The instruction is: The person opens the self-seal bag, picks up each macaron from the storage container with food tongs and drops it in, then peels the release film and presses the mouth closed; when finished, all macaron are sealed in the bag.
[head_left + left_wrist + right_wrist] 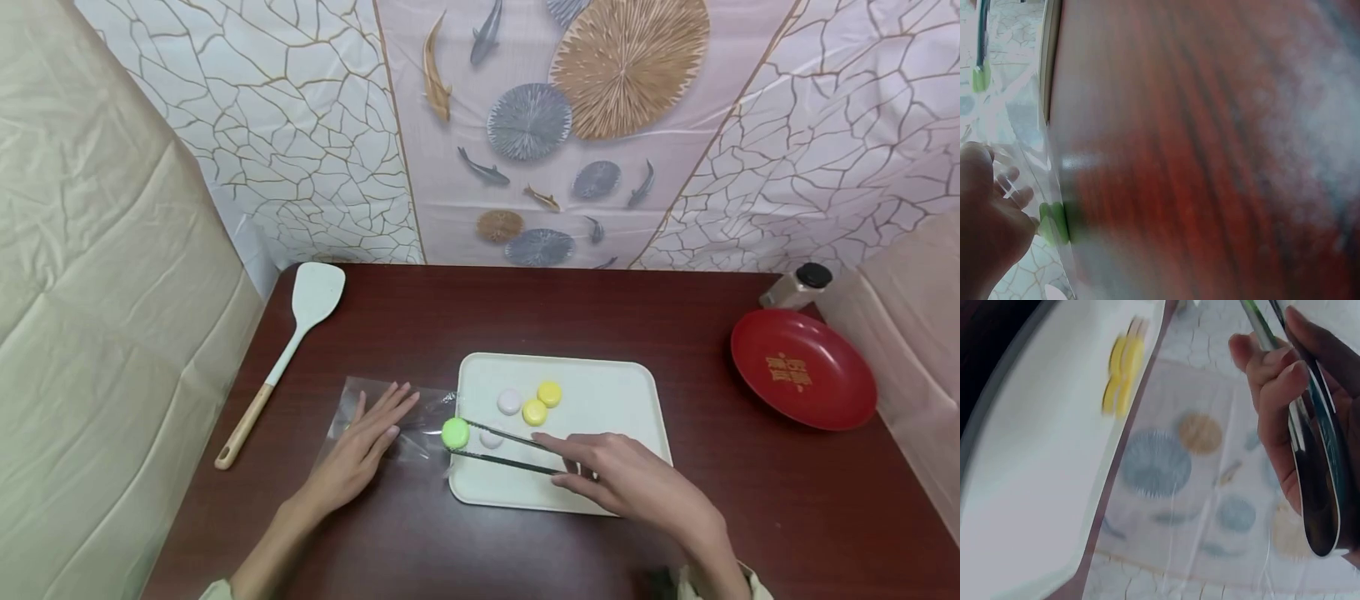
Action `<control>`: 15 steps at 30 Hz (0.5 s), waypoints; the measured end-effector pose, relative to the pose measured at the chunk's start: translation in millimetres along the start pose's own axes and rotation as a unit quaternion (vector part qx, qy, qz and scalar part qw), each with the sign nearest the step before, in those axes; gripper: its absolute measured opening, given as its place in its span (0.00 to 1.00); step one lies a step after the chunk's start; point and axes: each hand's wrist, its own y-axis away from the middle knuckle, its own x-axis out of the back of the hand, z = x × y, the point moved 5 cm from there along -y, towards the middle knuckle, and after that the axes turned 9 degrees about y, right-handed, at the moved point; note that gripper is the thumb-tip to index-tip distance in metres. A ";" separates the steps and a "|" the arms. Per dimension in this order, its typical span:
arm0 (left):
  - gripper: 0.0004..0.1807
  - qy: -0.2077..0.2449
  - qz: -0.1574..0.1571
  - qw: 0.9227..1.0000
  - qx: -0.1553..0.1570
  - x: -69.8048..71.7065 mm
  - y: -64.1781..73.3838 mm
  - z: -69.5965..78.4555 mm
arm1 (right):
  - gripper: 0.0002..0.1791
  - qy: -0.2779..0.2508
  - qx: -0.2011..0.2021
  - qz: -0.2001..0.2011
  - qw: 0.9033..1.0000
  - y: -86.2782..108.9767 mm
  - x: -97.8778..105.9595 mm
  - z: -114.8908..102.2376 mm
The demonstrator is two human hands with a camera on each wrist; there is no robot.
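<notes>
My right hand holds metal tongs, whose tips pinch a bright green macaron at the left edge of a cream tray. Flat and with fingers stretched out, my left hand rests on a clear plastic bag beside the tray. A second green macaron shows through the film near my left fingers in the left wrist view. On the tray lie two yellow macarons and a pale lilac one; another pale one is partly covered by the tongs.
To the left lies a white spatula with a wooden handle. A red oval plate with gold characters is at the right, in front of a black-capped jar. Patterned cloth hangs behind the dark wooden table.
</notes>
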 end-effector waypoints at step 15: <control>0.30 -0.009 0.006 1.000 -0.010 1.3 1.8 1.6 | 0.22 0.067 0.015 -0.001 0.998 -65.1 -29.2 -28.2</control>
